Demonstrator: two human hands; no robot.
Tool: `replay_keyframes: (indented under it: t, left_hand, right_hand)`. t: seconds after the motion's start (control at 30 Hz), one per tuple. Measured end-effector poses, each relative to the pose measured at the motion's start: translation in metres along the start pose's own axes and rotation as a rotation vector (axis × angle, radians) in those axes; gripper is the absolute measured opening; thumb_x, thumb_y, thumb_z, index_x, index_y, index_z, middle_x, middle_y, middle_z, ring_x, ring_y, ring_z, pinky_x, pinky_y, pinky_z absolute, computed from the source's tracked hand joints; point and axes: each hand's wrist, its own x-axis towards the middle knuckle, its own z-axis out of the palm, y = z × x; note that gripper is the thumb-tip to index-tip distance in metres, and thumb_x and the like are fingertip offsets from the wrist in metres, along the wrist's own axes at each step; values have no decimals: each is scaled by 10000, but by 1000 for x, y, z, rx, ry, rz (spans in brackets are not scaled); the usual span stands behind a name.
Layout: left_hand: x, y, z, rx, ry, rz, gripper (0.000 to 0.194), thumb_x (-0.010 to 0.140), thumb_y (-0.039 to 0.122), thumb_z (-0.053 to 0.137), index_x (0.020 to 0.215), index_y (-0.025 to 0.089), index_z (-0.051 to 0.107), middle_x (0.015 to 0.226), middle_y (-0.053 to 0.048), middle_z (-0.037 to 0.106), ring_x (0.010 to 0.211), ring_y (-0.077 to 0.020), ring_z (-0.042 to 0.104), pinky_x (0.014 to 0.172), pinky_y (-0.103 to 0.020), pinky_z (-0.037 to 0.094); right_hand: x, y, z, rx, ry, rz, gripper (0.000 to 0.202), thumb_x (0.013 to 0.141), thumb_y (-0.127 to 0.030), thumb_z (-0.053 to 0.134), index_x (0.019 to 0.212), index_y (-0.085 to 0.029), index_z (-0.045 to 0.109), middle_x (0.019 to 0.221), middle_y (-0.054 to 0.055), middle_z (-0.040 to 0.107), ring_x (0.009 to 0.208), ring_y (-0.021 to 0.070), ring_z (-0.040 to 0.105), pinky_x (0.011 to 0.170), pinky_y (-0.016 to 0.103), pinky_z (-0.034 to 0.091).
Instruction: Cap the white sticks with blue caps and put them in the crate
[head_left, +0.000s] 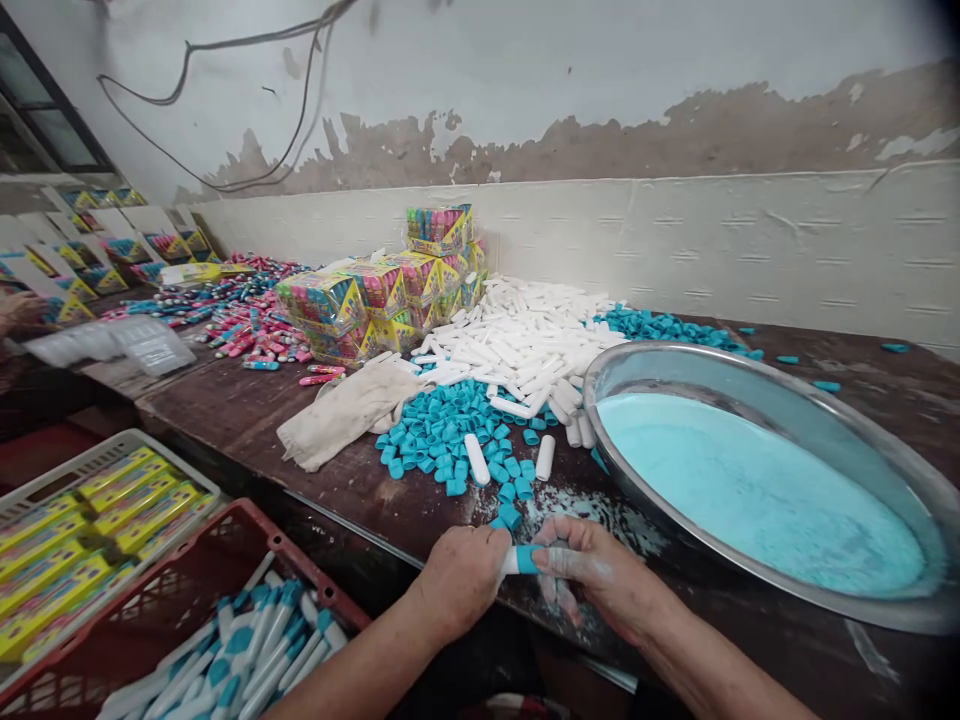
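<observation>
My left hand (466, 580) is closed around a white plastic tube (511, 560), near the front edge of the table. On the tube's right end sits a blue cap (527, 559), pinched between the thumb and fingers of my right hand (592, 570). Whitish powder coats the right fingers. Just beyond my hands lie a heap of loose blue caps (442, 430) and two separate white tubes (476, 459). Behind them rises a large pile of white tubes (517, 335). To the right stands a wide metal basin (739, 590) holding pale blue powder (750, 490).
A red crate (277, 540) of capped tubes is at lower left, beside a white basket (161, 447) of yellow boxes. A cloth glove (341, 412) lies left of the caps. Wrapped packs (330, 310) are stacked behind. Another person's hand (16, 308) shows at far left.
</observation>
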Motion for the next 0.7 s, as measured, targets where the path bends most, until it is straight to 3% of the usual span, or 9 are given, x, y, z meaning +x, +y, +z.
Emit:
replay_keyframes:
  t: [0.17,0.3,0.4,0.5,0.6,0.67,0.7]
  left_hand:
    - [4,3,-6,-11,-113,-17,127,779,124,408,843,161,510,755,-59,620,678,-220,595,621,-345,477]
    - [-18,2,-6,-71,-117,-94,143,757,121,417,862,164,504,796,-69,619,731,-223,592,652,-329,457]
    - [-59,-15,-5,-84,-132,-229,111,740,148,446,819,192,511,770,-28,621,713,-188,590,632,-271,441]
    - [-124,-47,-3,-68,-151,-434,114,728,114,428,735,185,517,677,-19,614,621,-150,584,578,-221,419]
    - [-185,-84,-4,-58,-140,-712,175,816,238,384,891,200,538,839,-49,641,808,-190,601,700,-271,440]
    - [-200,-105,-6,4,-182,-852,317,740,319,517,1022,173,519,1000,-104,609,930,-261,567,778,-363,431]
    - [-196,-112,-8,40,-165,-873,423,696,328,569,1079,163,499,1080,-125,573,995,-289,532,816,-403,414]
  right_hand:
    - [6,-1,10,74,25,73,239,586,-326,638,643,-175,463,376,-54,509,270,55,345,289,174,239]
    - [9,4,26,-23,-83,59,286,640,-405,626,675,-174,461,408,-61,484,310,44,327,321,174,235]
    - [4,14,25,-168,-171,48,391,679,-479,606,888,-171,487,518,-49,518,377,55,373,376,186,278]
    - [-5,23,1,-209,-143,83,505,723,-496,577,1111,-214,420,606,-45,510,481,75,419,456,198,326]
    - [-16,24,-25,-228,-97,168,459,688,-515,606,1018,-215,498,553,-50,449,476,81,387,458,205,314]
    - [-20,21,-33,-257,-30,174,417,670,-519,615,944,-216,537,546,-41,445,495,99,406,473,217,335]
    - [-21,19,-34,-274,7,153,401,665,-519,616,921,-217,547,570,-30,466,530,113,434,500,225,357]
